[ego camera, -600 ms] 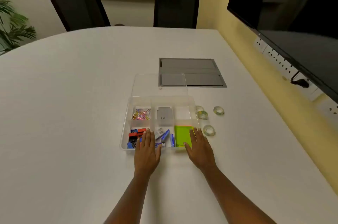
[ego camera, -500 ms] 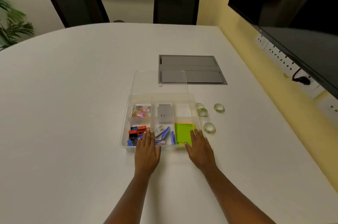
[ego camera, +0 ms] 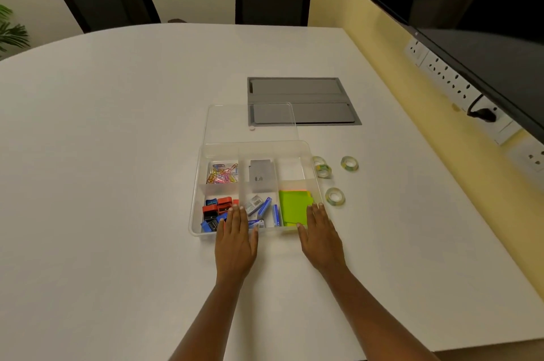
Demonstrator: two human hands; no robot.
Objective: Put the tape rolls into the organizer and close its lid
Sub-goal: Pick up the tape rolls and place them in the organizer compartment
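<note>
A clear plastic organizer [ego camera: 255, 147] sits open on the white table, its transparent lid [ego camera: 250, 123] lying flat behind it. Its compartments hold paper clips, a grey box, sharpeners, blue staple boxes and green sticky notes; the far right compartment is empty. To its right lie tape rolls on the table: two stacked or touching [ego camera: 321, 167], one further right [ego camera: 349, 163], one nearer [ego camera: 335, 196]. My left hand [ego camera: 235, 238] and my right hand [ego camera: 320, 235] rest flat, fingers apart, at the organizer's near edge, holding nothing.
A grey cable hatch [ego camera: 303, 101] is set into the table behind the lid. Two black chairs stand at the far side. A large dark screen [ego camera: 471, 16] and wall sockets [ego camera: 453, 86] run along the yellow wall on the right.
The view has tilted slightly; both hands stay flat at the organizer's near edge. Nothing was picked up or moved.
</note>
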